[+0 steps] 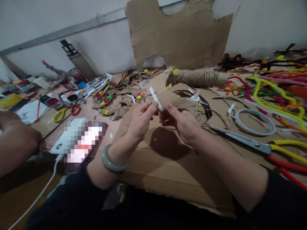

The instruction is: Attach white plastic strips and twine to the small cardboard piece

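A curved cardboard cutout [159, 83] is raised over the cardboard sheet, with a narrow strip of white tape [155, 96] lying across it. My left hand [141, 119] is closed, thumb and forefinger pinching at the lower end of the tape strip, by the cutout's edge. The near edge of the cutout is gripped by my right hand [183, 123], thumb on top and fingers curled beneath. Parts of the fingers on both hands are hidden. Just behind the cutout lies a tube wound with brown twine [196, 78].
To the right lie scissors [256, 145] with yellow and red handles, a tape roll [255, 121] and colourful cords [275, 92]. Twine-covered shapes [120, 105] are at left, near a phone [83, 143] and power bank [69, 134]. Another person's hand [19, 137] is at far left.
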Demonstrator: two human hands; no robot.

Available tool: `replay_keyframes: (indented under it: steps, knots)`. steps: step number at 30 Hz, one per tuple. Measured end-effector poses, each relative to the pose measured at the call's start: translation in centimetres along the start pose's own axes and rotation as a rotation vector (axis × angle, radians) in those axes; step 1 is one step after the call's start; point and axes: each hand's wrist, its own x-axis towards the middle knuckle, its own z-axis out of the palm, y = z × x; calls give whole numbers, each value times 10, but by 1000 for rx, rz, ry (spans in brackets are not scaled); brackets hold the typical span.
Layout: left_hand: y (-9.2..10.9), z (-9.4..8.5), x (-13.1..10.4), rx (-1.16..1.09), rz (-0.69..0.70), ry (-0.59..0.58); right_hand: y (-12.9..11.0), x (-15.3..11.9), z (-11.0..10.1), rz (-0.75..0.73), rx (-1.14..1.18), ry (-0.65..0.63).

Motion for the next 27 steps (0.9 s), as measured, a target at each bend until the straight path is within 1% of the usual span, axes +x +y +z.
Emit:
replay_keyframes:
  steps: [3, 5, 8, 10, 12, 15, 18, 22, 24, 27]
  knots:
    - [2, 2, 0, -113, -67, 36, -1, 0, -1, 56, -2, -62]
    - [3, 2, 1, -161, -62, 93, -2, -1, -1, 61, -42, -99]
    - [3, -2, 5, -213, -15, 185, -3, -2, -1, 1, -138, -157]
    - [2, -6, 9, -226, 15, 233, -5, -2, -1, -71, -187, -156]
    - [2, -9, 14, -223, 51, 272, -7, -2, -2, -150, -212, -111]
    - [3, -16, 21, -238, 115, 310, -10, -1, -6, -256, -218, -1]
    - [8, -24, 27, -259, 163, 348, -13, 2, -12, -370, -249, 92]
    - [14, -35, 32, -267, 227, 428, -19, 3, -20, -550, -310, 183]
    - [17, -38, 31, -265, 244, 413, -25, 3, -23, -643, -298, 242]
    - [23, -39, 28, -250, 205, 349, -33, 4, -27, -766, -256, 334]
